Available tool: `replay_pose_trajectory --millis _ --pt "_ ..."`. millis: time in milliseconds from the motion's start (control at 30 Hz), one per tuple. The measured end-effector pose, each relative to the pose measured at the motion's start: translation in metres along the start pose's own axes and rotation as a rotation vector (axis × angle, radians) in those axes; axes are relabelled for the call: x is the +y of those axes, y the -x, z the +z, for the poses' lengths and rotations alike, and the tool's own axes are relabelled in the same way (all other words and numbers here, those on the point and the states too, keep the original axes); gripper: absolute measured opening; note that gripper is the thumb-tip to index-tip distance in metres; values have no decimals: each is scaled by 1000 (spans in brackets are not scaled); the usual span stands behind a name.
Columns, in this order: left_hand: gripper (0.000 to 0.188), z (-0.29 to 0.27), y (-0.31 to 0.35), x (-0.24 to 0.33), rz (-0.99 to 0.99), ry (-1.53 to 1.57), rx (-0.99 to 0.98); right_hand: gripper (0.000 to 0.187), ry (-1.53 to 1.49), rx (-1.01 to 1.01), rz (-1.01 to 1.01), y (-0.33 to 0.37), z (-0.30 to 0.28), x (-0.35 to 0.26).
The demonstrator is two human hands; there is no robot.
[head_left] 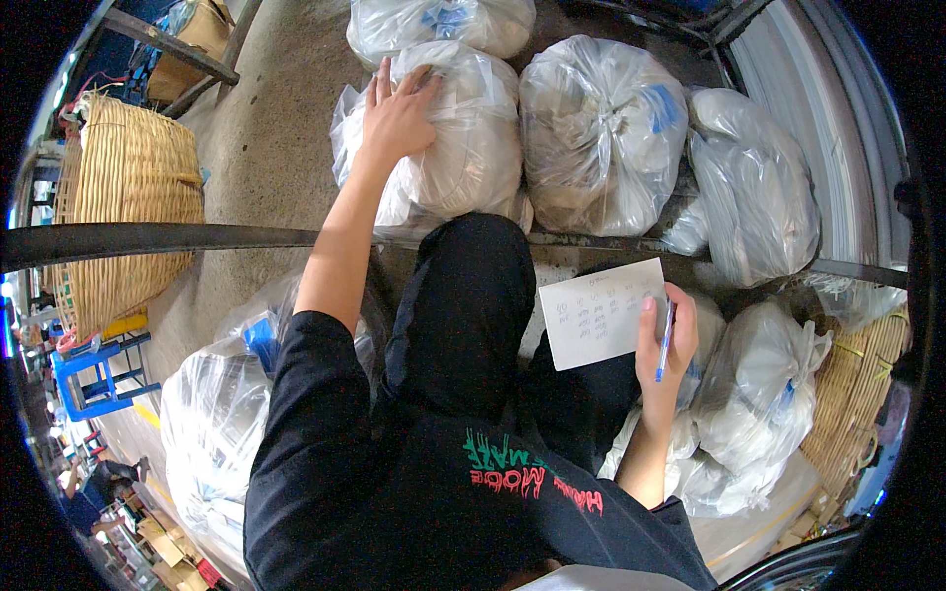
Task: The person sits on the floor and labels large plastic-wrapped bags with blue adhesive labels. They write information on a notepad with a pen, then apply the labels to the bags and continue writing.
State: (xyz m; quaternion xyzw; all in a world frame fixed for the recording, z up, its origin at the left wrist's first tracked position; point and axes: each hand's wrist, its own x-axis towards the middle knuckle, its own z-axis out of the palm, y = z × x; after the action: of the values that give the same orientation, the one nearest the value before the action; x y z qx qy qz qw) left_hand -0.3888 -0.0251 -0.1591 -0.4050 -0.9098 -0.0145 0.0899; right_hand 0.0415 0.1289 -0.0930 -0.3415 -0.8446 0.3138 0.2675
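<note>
My left hand [396, 113] lies with spread fingers on top of a stuffed clear plastic bag [463, 163] that has pale contents. In my right hand [666, 340] are a sheet of white paper [581, 340] with handwriting on it and a blue pen [665, 345]. The thumb presses on the paper's right edge, and the pen points down along the fingers. Right of the touched bag stands another full bag [603, 138], its top gathered and a blue label on it. A further bag [443, 28] sits beyond the touched one.
A dark metal bar [197, 237] crosses in front of me. More filled bags [754, 187] lie at the right, and others [212, 424] at lower left. A woven basket [133, 187] and a blue stool [99, 379] are on the left. Another basket [857, 394] stands far right.
</note>
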Motion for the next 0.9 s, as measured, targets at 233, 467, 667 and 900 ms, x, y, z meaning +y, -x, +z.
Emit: replay_pose_trajectory --millis 233,467,667,900 --pt "83 -11 -5 0 -33 -15 -94 26 19 -10 17 -1 -1 -2" --pt "76 -7 3 -5 -17 48 -22 30 77 -40 -3 -1 -2 0" --pt "73 -14 3 3 -59 18 -45 32 82 -94 44 3 -11 1" --pt "64 -12 -4 3 -54 -1 -26 31 100 -130 6 1 -10 3"
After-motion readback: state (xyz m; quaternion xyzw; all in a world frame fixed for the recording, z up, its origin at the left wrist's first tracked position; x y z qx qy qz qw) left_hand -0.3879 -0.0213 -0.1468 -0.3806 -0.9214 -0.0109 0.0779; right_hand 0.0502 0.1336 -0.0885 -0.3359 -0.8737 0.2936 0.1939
